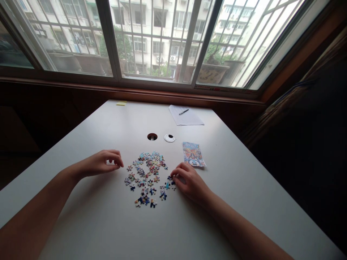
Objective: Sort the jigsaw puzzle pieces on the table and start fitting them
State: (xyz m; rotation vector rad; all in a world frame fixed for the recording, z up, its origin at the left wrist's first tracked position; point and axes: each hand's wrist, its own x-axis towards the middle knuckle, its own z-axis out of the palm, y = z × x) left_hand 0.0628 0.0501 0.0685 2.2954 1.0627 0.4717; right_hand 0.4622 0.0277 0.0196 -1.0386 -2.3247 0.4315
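Observation:
Loose jigsaw puzzle pieces [148, 169] lie in a spread pile on the white table [108, 224], multicoloured at the back and mostly dark blue and white nearer me. My right hand [189, 180] is at the pile's right edge, its thumb and index finger closed on a dark puzzle piece [170, 177] at the tabletop. Left of the pile, my left hand [107, 161] is held with loosely curved fingers, thumb and fingertips slightly apart, and nothing visible between them. Its fingertips are near a single puzzle piece [129, 168] without touching it.
A colourful picture sheet [193, 154] lies beyond my right hand. Behind the pile are a round cable hole [152, 137] and its white cover [169, 138]. Farther back lie white papers [187, 117], a pen [183, 112] and a yellow note [121, 103], below a barred window.

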